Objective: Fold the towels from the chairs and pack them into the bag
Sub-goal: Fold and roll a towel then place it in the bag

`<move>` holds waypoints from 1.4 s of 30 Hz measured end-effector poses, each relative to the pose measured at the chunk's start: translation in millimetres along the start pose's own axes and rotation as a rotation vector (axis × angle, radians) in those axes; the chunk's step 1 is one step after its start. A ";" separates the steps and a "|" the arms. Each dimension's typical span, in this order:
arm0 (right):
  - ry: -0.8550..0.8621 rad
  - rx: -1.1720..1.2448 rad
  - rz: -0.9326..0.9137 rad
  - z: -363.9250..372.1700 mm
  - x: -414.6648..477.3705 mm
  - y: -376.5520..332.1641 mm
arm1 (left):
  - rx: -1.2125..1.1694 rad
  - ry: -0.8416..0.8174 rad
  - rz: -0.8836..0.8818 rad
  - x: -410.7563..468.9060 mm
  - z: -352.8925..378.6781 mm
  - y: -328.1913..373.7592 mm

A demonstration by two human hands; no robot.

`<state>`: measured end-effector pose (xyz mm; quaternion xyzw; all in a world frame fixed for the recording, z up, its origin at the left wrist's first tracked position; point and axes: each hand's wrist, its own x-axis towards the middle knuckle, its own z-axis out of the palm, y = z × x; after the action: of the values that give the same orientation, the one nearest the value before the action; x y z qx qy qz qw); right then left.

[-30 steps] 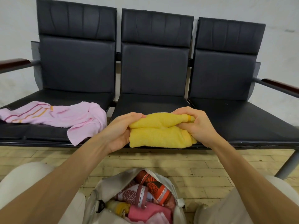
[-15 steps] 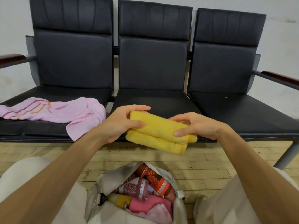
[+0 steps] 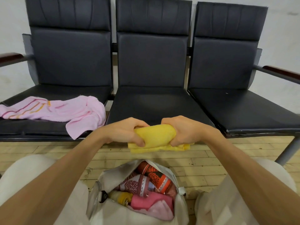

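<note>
Plain yellow towel (image 3: 155, 135) between hands; pink striped towel (image 3: 65, 111) to their left; black chairs (image 3: 151, 62) beyond; grey bag (image 3: 103, 179) below.

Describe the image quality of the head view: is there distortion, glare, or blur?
Head view: wide-angle distortion bows the chairs outward and stretches the forearms at the bottom corners; soft, even light gives a dull sheen on the middle seat, no harsh glare; the yellow towel and the open bag are reasonably sharp, with no obvious motion blur.

Folded yellow towel (image 3: 156, 137) above open bag (image 3: 103, 181).
</note>
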<state>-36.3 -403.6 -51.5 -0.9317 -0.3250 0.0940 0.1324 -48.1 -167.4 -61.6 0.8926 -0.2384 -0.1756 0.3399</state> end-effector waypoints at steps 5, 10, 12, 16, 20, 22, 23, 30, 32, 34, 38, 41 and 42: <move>0.056 -0.089 -0.135 13.5 9.0 -9.7 | -0.113 -0.306 -0.100 2.6 2.1 -0.7; 0.160 -0.151 -0.149 16.5 8.5 -12.4 | -0.416 -0.391 -0.157 12.4 7.8 -13.4; 0.188 -0.287 -0.151 18.7 5.0 -15.7 | -0.425 -0.409 -0.172 15.5 13.6 -19.3; 0.322 -0.521 -0.257 25.6 1.7 -17.7 | -0.581 -0.518 -0.157 15.9 19.0 -30.5; 0.385 -0.553 -0.276 36.6 1.7 -13.5 | -0.566 -0.434 -0.163 10.8 24.3 -31.4; 0.276 -0.461 -0.172 40.8 2.7 -15.0 | -0.364 -0.296 -0.151 9.4 30.8 -29.4; 0.176 -0.365 -0.111 42.4 3.1 -14.1 | -0.253 -0.248 -0.139 8.9 33.9 -29.0; -0.293 0.350 0.078 57.3 2.7 -2.5 | 0.058 -0.231 -0.084 12.0 54.1 -40.5; -0.264 0.333 0.111 72.8 4.6 4.2 | 0.138 -0.247 -0.098 15.6 63.5 -44.6; -0.220 0.307 0.123 93.5 8.3 12.9 | 0.218 -0.253 -0.102 21.5 76.7 -51.5; -0.218 0.310 0.162 133.0 13.7 34.4 | 0.277 -0.198 -0.141 32.7 115.4 -83.5; -0.278 0.370 0.212 162.1 8.3 55.4 | 0.294 -0.337 -0.194 30.0 132.7 -124.5; -0.284 0.376 0.238 172.8 4.4 62.7 | 0.311 -0.398 -0.200 26.3 135.3 -135.5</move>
<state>-41.7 -416.0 -234.9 -0.9000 -0.2051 0.2973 0.2442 -49.3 -163.7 -254.8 0.9011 -0.2352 -0.3418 0.1259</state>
